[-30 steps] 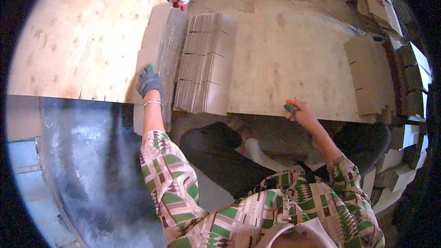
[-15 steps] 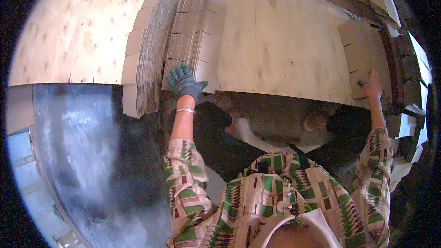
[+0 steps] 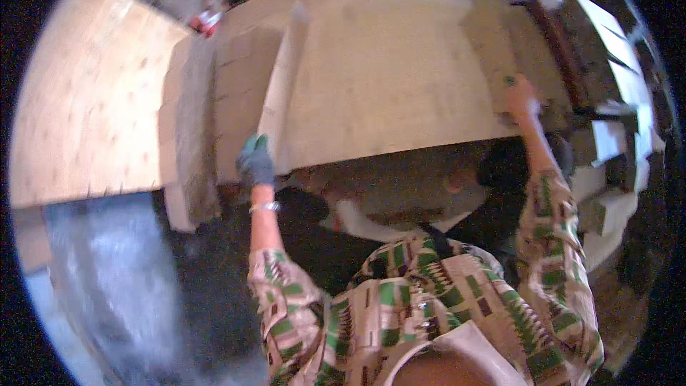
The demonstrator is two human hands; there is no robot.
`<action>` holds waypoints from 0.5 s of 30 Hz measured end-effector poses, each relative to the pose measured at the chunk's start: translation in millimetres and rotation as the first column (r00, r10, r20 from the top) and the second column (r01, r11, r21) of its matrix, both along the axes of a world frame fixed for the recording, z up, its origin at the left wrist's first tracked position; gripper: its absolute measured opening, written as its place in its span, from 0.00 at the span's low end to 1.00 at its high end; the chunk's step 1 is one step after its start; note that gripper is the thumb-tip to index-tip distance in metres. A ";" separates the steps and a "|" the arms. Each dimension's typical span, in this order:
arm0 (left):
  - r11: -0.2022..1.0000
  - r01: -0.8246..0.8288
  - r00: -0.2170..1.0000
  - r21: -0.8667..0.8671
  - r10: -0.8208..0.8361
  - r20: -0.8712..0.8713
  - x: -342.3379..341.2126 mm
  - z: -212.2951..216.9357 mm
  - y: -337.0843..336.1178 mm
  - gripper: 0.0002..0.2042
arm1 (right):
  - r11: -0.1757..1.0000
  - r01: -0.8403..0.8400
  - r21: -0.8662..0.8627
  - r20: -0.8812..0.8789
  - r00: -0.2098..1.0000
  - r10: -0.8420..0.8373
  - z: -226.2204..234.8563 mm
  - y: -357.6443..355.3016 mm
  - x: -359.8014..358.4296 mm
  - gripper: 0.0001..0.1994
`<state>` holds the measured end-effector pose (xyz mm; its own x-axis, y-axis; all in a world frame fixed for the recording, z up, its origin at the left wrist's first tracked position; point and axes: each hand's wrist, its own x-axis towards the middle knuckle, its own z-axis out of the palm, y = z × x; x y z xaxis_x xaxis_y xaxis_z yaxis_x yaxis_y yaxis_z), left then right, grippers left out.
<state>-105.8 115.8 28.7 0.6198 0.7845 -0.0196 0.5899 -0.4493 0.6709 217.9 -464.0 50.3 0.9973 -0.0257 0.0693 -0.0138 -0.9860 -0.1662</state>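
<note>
My left hand point(image 3: 256, 161), in a grey-green glove, is closed on the near end of a slotted cardboard piece point(image 3: 281, 78). That piece stands tilted up on its long edge at the right side of a cardboard stack point(image 3: 246, 64). My right hand point(image 3: 523, 99) rests at the near part of another flat cardboard piece or pile point(image 3: 493, 43) on the right of the board. Something dark green shows at its fingertip. Motion blur smears its fingers, so its grip is unclear.
A wide plywood board point(image 3: 386, 64) lies before me, with a second plywood sheet point(image 3: 93, 100) at left. Between them stands a tall cardboard stack point(image 3: 187, 121). A dark bluish surface point(image 3: 114, 264) is at lower left. More cardboard pieces point(image 3: 607, 211) are piled at right.
My left hand has gone from lying spread on the stack to gripping a cardboard piece, now tilted up. The whole view has shifted and turned; my right hand stays by the right-hand cardboard.
</note>
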 end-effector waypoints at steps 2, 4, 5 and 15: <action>0.997 -0.065 0.993 -0.042 0.060 -0.106 -2.9 7.3 -12.0 0.22 | 0.989 0.140 0.046 -0.150 0.980 -0.132 52.5 58.6 -24.0 0.21; 0.995 0.029 0.995 -0.092 -0.037 -0.093 20.8 11.1 -49.4 0.23 | 0.996 -0.092 0.001 0.352 0.932 0.086 50.1 1.6 -12.0 0.22; 0.991 0.040 0.998 -0.128 -0.047 -0.046 25.7 -10.4 -53.4 0.23 | 0.972 -0.223 -0.069 0.550 0.804 0.223 45.8 -13.5 -10.1 0.23; 0.887 0.433 0.899 0.161 -0.439 0.002 65.0 -37.2 -172.9 0.14 | 0.707 -0.565 0.426 0.178 0.818 0.547 61.2 163.1 -136.3 0.44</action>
<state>-40.8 -57.2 -8.6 0.8979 0.4268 0.1078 0.2873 -0.7537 0.5911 81.7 -300.9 111.6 0.8380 0.4958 0.2277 0.5275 -0.6297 -0.5703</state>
